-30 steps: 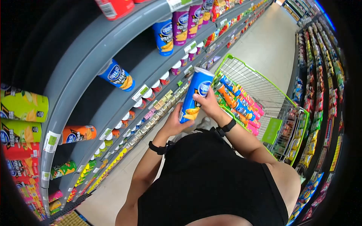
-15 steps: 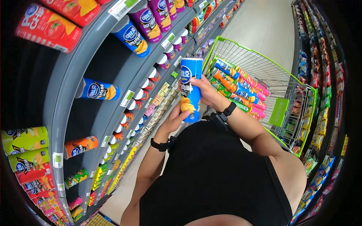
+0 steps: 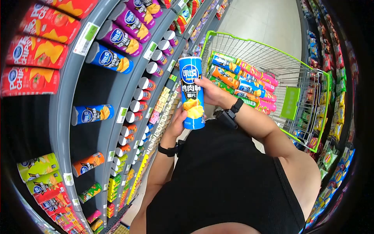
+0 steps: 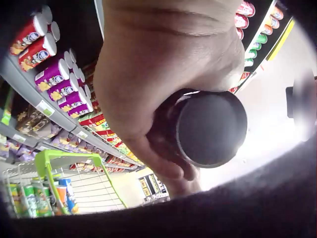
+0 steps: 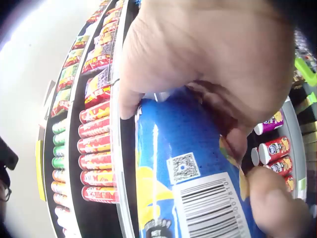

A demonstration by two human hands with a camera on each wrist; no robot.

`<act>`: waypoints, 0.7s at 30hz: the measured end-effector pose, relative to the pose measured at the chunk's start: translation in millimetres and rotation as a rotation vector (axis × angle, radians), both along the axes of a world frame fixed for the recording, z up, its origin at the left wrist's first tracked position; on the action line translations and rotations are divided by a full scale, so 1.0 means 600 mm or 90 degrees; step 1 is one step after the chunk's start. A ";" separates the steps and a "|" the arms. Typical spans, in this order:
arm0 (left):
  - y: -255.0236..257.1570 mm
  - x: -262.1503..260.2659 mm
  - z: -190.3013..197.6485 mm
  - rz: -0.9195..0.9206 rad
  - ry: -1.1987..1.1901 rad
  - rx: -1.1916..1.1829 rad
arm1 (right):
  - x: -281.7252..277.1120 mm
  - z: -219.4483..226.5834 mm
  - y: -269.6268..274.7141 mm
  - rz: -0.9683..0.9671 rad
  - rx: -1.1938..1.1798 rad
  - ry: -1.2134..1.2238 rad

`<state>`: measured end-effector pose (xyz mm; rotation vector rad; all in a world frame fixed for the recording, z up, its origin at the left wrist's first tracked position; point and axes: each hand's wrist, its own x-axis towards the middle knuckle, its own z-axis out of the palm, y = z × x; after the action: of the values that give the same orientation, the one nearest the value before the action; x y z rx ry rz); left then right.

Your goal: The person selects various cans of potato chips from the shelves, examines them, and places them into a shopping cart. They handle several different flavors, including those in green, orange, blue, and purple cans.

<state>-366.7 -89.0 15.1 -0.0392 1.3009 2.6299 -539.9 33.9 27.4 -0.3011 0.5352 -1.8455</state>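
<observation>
A blue chip canister (image 3: 192, 93) stands upright in front of my chest, its printed front with a picture of chips facing up at me. My right hand (image 3: 213, 93) grips its upper right side, thumb over the front. Low on the left side, my left hand (image 3: 178, 124) holds the canister near its bottom. The left wrist view shows the fingers of that hand curled round it, with the dark round end (image 4: 212, 130) toward the camera. A barcode (image 5: 210, 208) on the canister's back shows in the right wrist view.
On the left, grey shelves (image 3: 62, 132) carry several chip canisters, including blue ones (image 3: 92, 114) lying on their sides. A green-rimmed shopping cart (image 3: 269, 45) stands ahead to the right with several canisters (image 3: 251, 87) piled inside. Another snack shelf (image 3: 336, 89) lines the far right.
The canister has turned from tilted to upright, its label rotating to face me, and has shifted slightly left. Both hands have kept hold of it. The shelf view has swung with my head.
</observation>
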 end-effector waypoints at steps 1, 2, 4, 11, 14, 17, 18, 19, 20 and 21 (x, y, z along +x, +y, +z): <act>0.007 -0.005 -0.004 0.014 -0.013 -0.032 | -0.003 0.004 0.009 0.004 -0.019 -0.007; 0.015 -0.010 -0.006 0.030 -0.026 -0.066 | -0.007 -0.010 0.014 -0.017 -0.023 -0.001; 0.022 -0.019 -0.013 0.073 -0.079 -0.118 | -0.015 -0.020 0.025 -0.050 0.017 -0.011; 0.068 -0.076 -0.005 0.186 -0.110 -0.432 | -0.029 -0.028 0.044 -0.256 0.286 0.096; 0.065 -0.086 -0.011 0.139 -0.139 -0.304 | -0.050 -0.041 0.062 -0.243 0.303 0.108; 0.077 -0.099 0.012 0.082 -0.134 -0.132 | -0.066 -0.058 0.082 -0.209 0.256 0.072; 0.078 -0.103 0.014 0.053 -0.131 -0.094 | -0.070 -0.055 0.089 -0.204 0.233 0.062; 0.080 -0.106 0.015 0.025 -0.129 -0.056 | -0.073 -0.050 0.096 -0.198 0.210 0.052; 0.087 -0.108 0.015 0.017 -0.139 -0.063 | -0.077 -0.043 0.108 -0.182 0.185 0.036; 0.091 -0.110 0.011 0.004 -0.137 -0.087 | -0.081 -0.045 0.116 -0.165 0.170 0.026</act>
<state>-433.0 -34.5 21.5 -0.3373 1.4020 2.4553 -588.3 103.6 0.5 -0.0920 0.8737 -1.9903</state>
